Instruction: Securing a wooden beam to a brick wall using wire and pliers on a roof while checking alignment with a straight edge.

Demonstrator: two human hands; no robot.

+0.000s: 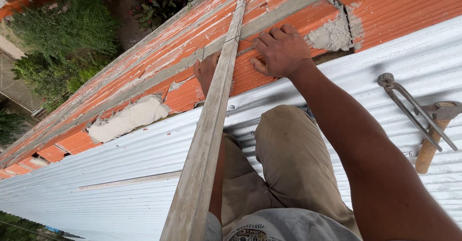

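A long grey wooden batten runs from my lap up across the orange brick wall. My right hand is curled against the brick beside the batten, pinching a thin metal piece at the mortar line. My left hand is mostly hidden behind the batten and rests on the brick; whether it holds anything cannot be seen. I sit with bent knees on a corrugated metal roof sheet.
Pincers and a hammer with a wooden handle lie on the roof sheet to my right. Lumps of grey mortar and a pale patch sit on the wall. Far below, beyond the wall, are bushes.
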